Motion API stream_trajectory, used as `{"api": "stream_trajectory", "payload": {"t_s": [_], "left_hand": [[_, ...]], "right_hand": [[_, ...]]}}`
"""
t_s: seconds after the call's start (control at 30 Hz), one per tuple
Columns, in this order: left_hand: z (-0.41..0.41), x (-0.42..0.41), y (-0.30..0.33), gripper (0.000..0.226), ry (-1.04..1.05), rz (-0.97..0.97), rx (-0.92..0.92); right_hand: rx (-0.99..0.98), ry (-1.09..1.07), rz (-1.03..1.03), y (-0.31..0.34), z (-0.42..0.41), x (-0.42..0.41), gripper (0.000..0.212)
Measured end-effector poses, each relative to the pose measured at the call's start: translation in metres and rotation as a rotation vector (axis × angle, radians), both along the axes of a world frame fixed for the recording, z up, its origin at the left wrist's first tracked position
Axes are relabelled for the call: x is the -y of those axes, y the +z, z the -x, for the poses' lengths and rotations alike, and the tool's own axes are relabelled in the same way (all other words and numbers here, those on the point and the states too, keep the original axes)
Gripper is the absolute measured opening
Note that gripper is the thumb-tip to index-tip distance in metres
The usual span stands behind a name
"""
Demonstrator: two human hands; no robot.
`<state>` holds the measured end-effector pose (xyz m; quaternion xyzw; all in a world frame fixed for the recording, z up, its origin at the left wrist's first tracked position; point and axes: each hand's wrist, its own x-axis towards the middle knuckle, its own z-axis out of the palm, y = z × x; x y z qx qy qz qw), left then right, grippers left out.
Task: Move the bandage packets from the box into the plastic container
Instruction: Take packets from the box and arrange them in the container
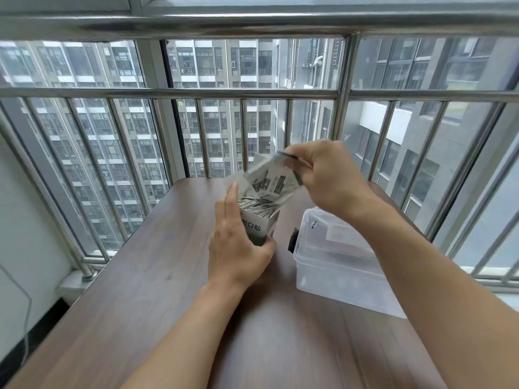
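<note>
The box (257,226) stands upright on the wooden table (157,276), open at the top, with bandage packets (257,204) inside. The left hand (238,248) grips its lower part, fingers straight along the side. Above this grip, the right hand (328,175) pinches the raised flap (273,178). To the right of the box sits the plastic container (331,265), closed by its lid.

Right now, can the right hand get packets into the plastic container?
Probably not yet. The right hand holds packets over the box, with free space toward the plastic container, but its lid looks shut and would block the drop.
</note>
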<state>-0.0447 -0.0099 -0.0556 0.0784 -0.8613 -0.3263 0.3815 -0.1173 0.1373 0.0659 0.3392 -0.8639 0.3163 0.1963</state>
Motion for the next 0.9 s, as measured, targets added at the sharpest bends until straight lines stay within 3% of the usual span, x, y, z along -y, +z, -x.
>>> {"api": "stream_trajectory", "payload": {"t_s": [0.13, 0.3, 0.6, 0.8, 0.9], "left_hand": [[0.004, 0.004, -0.005, 0.105, 0.043, -0.090, 0.019], [0.005, 0.002, -0.007, 0.103, 0.033, -0.067, 0.006], [-0.006, -0.008, 0.013, 0.084, 0.002, -0.013, -0.253], [-0.012, -0.012, 0.027, 0.084, -0.157, -0.132, -0.395], [-0.022, -0.024, 0.036, 0.047, -0.343, -0.360, -0.523]], "right_hand": [[0.028, 0.067, 0.226, 0.014, 0.000, -0.011, 0.025], [0.228, 0.114, 0.293, 0.005, 0.009, -0.015, 0.020], [0.680, 0.244, 0.683, 0.011, 0.011, -0.020, 0.012], [0.995, 0.353, 0.633, 0.011, -0.008, -0.007, 0.017], [1.045, 0.384, 0.538, 0.008, -0.021, 0.004, 0.022]]}}
